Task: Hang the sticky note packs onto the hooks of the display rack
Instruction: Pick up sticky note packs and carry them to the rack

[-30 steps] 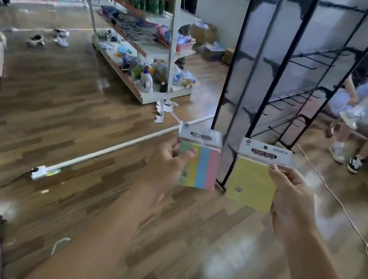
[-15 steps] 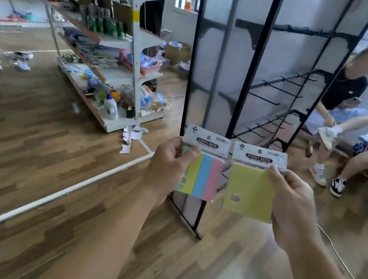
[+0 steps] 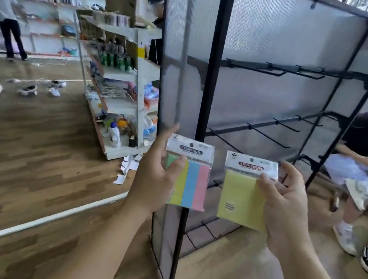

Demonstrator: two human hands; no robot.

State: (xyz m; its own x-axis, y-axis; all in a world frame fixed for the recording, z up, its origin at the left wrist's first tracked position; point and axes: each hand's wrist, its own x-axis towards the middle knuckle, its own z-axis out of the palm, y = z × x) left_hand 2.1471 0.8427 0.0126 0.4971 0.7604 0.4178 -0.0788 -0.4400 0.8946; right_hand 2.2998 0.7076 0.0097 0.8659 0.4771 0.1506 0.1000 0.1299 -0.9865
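The left hand (image 3: pixel 156 178) pinches the striped multicolour sticky note pack (image 3: pixel 191 182) at its left edge, thumb across the front. The right hand (image 3: pixel 286 206) grips the yellow sticky note pack (image 3: pixel 239 198) at its right edge. Both packs are upright, header cards on top, side by side but apart. To hang one well, the person should probably line the header's hole up with a hook tip, then slide the pack back along the prong. The bare hooks (image 3: pixel 268 136) of the black display rack (image 3: pixel 211 70) stand beyond and above the hands.
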